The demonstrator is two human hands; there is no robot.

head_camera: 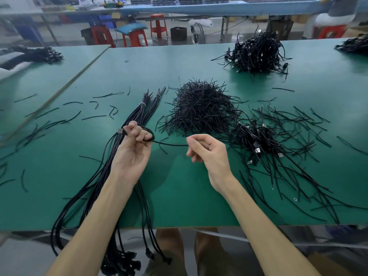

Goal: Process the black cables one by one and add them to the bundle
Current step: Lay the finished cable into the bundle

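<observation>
Left hand [132, 154] grips a looped black cable [171, 144]. Right hand [209, 154] pinches its run, drawn taut above the table [179, 196], apparently to straighten it. The bundle [139, 110] lies beneath the left hand, its ends hanging over the near edge. There is working room between the forearms; a cable heap [256, 138] crowds the right.

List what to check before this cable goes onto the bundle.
1. Grip of left hand on cable: ok, fingers curled round it.
2. Pinch of right hand on it: ok.
3. Stretch between the hands straight, no knot: ok.
4. The bundle tied and lying by the left hand: ok.
5. Trailing end clear of the coiled cables: cannot tell.
</observation>
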